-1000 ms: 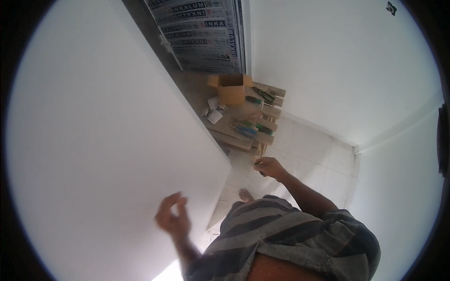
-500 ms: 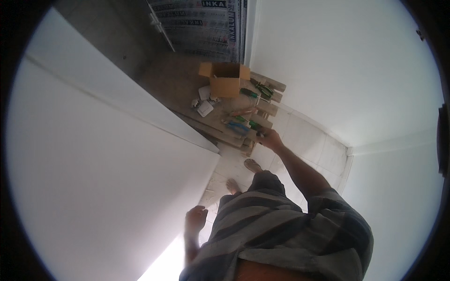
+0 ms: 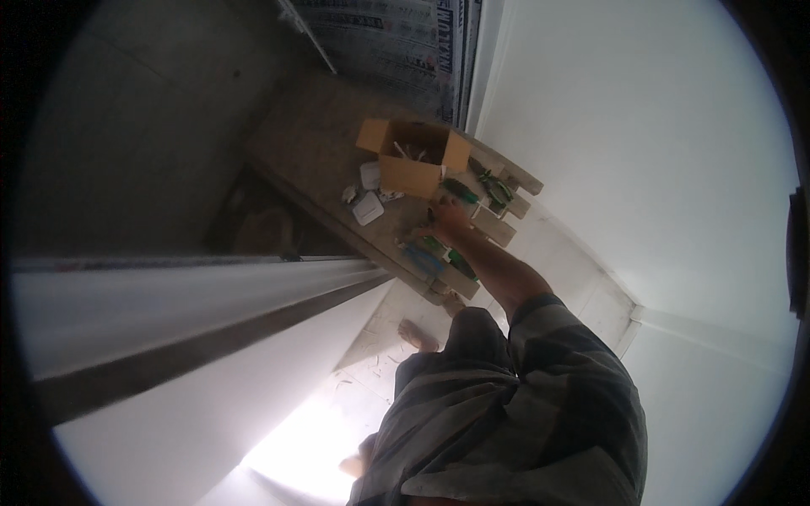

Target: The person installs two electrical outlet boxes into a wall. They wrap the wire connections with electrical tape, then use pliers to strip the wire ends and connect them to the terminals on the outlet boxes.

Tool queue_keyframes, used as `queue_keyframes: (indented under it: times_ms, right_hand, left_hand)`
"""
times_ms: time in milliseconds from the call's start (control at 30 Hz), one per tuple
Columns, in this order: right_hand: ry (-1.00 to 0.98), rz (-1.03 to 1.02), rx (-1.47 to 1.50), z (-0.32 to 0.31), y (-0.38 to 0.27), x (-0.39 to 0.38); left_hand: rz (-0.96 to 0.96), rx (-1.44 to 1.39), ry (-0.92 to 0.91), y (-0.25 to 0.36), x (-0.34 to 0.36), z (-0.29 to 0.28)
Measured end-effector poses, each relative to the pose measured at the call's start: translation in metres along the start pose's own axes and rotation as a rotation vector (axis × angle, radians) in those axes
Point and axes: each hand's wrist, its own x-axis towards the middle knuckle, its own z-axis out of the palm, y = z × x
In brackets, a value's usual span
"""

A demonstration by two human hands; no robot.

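My right hand (image 3: 449, 221) reaches over a wooden pallet-like surface (image 3: 316, 126), just in front of an open cardboard box (image 3: 412, 177). Its fingers look curled round a small dark thing that I cannot make out. Near it lie a green-handled tool (image 3: 460, 191), pliers with green and black handles (image 3: 496, 191), blue-handled pliers (image 3: 424, 261) and another green handle (image 3: 462, 263). White square plates (image 3: 368, 208) rest left of the box. My left hand (image 3: 353, 464) hangs low beside my shirt, blurred against bright light, its fingers not distinct.
A white door-like panel (image 3: 211, 371) stands on the left, with its edge near the pallet. White walls (image 3: 616, 110) rise on the right. At the back is a panel covered in printed film (image 3: 380, 42). My feet (image 3: 418, 336) are on the tiled floor (image 3: 371, 346) by the pallet.
My right hand has moved from the pallet's near edge forward and left, towards the box. My left hand has dropped back beside my body. The view has shifted, showing more beyond the white panel.
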Motion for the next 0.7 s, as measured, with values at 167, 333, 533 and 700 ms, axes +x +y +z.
queue_keyframes:
  times_ms: [167,333,533,700]
  right_hand:
    - [0.013,-0.052,-0.074,0.001,0.001,0.009]
    - [0.064,-0.108,0.125,-0.013,0.021,-0.008]
    - [0.057,0.070,0.267,0.053,0.070,-0.067]
    - [0.028,0.117,0.180,0.055,0.064,-0.102]
  left_hand:
    - [-0.115,-0.049,-0.017,0.013,-0.022,0.012]
    - [-0.161,-0.083,-0.004,0.027,-0.021,0.019]
    - [-0.170,-0.078,0.028,0.035,0.001,0.011]
    - [-0.165,-0.080,0.059,0.037,0.011,0.006]
